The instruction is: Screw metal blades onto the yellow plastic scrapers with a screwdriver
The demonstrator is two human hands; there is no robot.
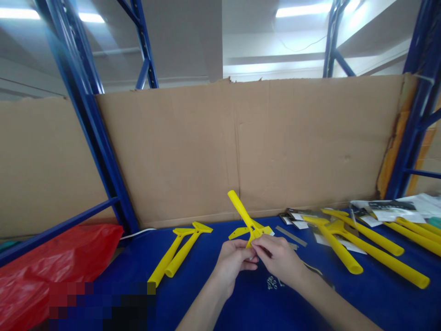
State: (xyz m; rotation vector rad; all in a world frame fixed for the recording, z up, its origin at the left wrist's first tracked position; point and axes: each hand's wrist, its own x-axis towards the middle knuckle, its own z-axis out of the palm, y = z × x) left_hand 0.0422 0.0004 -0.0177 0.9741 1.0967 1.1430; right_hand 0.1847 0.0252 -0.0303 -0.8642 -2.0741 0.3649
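Observation:
Near the middle of the blue table, my left hand (236,262) is closed round the lower end of a yellow plastic scraper handle (240,207), whose round grip points up and away to the left. Its flat head spreads out sideways just beyond my fingers. My right hand (277,253) pinches at the same part from the right, its fingertips meeting those of the left. Whatever small piece lies between these fingertips is hidden. Small metal screws or nuts (272,282) lie in a loose pile under my right wrist. Thin metal strips (291,236) rest behind my right hand.
Two similar yellow handles (184,253) lie at the left. More yellow handles (382,257) lie at the right, by printed packages (392,207) and plastic wrap. A red plastic bag (69,253) is at the far left. A cardboard wall (186,147) and blue rack posts (99,151) stand behind.

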